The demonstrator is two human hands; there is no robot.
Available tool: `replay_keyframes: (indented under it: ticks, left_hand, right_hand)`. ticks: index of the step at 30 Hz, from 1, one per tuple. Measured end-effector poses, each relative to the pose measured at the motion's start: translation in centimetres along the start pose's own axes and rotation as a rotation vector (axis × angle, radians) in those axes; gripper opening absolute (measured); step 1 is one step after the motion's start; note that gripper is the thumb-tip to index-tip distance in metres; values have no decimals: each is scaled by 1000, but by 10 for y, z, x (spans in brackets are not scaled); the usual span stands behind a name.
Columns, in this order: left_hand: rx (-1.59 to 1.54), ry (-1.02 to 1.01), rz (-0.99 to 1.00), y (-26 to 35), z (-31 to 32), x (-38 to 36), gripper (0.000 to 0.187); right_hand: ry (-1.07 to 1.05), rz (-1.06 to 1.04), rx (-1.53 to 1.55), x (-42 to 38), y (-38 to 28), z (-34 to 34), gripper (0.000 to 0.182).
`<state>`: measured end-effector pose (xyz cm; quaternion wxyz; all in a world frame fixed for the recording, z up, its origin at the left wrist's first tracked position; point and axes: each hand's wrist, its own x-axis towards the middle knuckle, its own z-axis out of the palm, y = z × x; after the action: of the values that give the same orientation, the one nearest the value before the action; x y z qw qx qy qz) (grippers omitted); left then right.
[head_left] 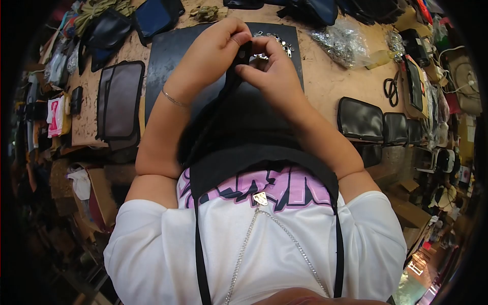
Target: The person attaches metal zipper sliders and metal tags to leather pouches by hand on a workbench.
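Observation:
My left hand (216, 51) pinches the upper end of a long black strip (234, 76), fingers closed over its tip. Opposite it, my right hand (274, 73) has thumb and index finger closed on the same end from the right. The strip hangs from my fingers down toward my lap, its lower part merging with dark material. Just behind my right hand lies a pile of small silver metal pieces (277, 41), which look like zipper sliders. Both hands are over a dark flat mat (168, 61) on the table.
Dark mesh-like panels with black edging (122, 99) lie at left. A clear plastic bag of shiny metal parts (345, 43) sits at the back right. Black scissors (391, 91) are near black pouches (360, 118) at right. More dark pieces (157, 18) crowd the far edge.

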<state>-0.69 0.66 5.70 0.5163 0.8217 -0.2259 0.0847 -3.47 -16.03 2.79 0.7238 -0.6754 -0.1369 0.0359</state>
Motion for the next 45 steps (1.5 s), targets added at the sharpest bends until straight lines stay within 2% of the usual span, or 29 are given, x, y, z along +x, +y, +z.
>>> replay_keyframes:
  ticks: [2, 5, 6, 9, 10, 13, 14, 17, 20, 23, 26, 27, 29, 30, 33, 34, 35, 36, 37, 38, 39, 41, 42, 43, 45]
  left_hand:
    - [-225, -29, -111, -11, 0, -1, 20]
    - [-255, -139, -160, -32, -3, -2, 23]
    - [-363, -60, -174, -22, -1, 0, 22]
    - [-359, 33, -162, -25, -4, 6, 19]
    - [-329, 75, -155, -32, -2, 8, 19]
    - [-330, 148, -166, -40, 2, 9, 17]
    - [-316, 176, -162, -39, 3, 8, 19]
    - [-287, 235, -163, -31, 7, 6, 24]
    - [-267, 285, -205, -32, 7, 3, 26]
    - [-222, 383, -219, -33, 9, 3, 26]
    - [-176, 538, -99, -60, 12, 12, 27]
    - [-244, 617, -134, -63, 4, 15, 29]
    - [-485, 663, -206, -84, -22, 16, 29]
    - [-482, 699, -184, -88, -28, 17, 28]
    - [-405, 797, -128, -89, -33, 17, 26]
    - [-334, 822, -113, -78, -31, 18, 26]
    - [-263, 846, -98, -67, -26, 17, 25]
    - [-67, 826, 9, -53, -19, 17, 25]
    - [-42, 751, 46, -43, -13, 17, 23]
    - [-37, 635, 103, -28, -4, 17, 19]
    - [-32, 521, 159, -12, 3, 16, 15]
    - [-542, 224, 98, 9, 8, 11, 16]
    - [-706, 118, 67, 23, 6, 5, 17]
    - [-767, 42, 117, 25, 5, 8, 17]
    - [-882, -113, 218, 21, 1, 18, 19]
  right_hand:
    - [75, -68, 15, 8, 2, -1, 45]
    - [74, -132, 2, 25, 6, -13, 46]
    - [88, -182, -95, 30, 5, -16, 41]
    - [53, -283, -217, 46, 7, -19, 39]
    - [17, -229, -266, 45, 3, -18, 41]
    - [-74, -459, -642, 38, -11, -11, 44]
    - [-98, -470, -673, 36, -6, -8, 46]
    - [-4, -546, -838, 34, -9, -2, 38]
    - [56, -838, -995, 40, -7, -7, 26]
    - [17, -1017, -1044, 38, -8, -6, 18]
    - [-101, -934, -1033, 18, -16, -2, 18]
    - [-146, -972, -1003, 5, -11, 2, 17]
    - [-287, -845, -881, -16, -8, 11, 17]
    - [-298, -731, -842, -18, -6, 9, 14]
    - [-337, -209, -270, -10, -15, -6, 19]
    - [-308, -50, -91, -7, -8, -9, 47]
    - [-286, -62, -149, -8, -6, -9, 55]
    - [-262, -72, -209, -9, -10, -7, 65]
    - [-237, -81, -268, -9, -15, -7, 74]
    - [-278, -78, -327, -6, -21, -9, 92]
    - [-290, -115, -266, 0, -24, -14, 92]
    - [-324, -188, -142, 20, -25, -31, 94]
    - [-362, -485, -351, 35, -31, -44, 89]
    - [-316, -665, -634, 39, -49, -52, 72]
    - [-345, -645, -1106, 47, -68, -66, 60]
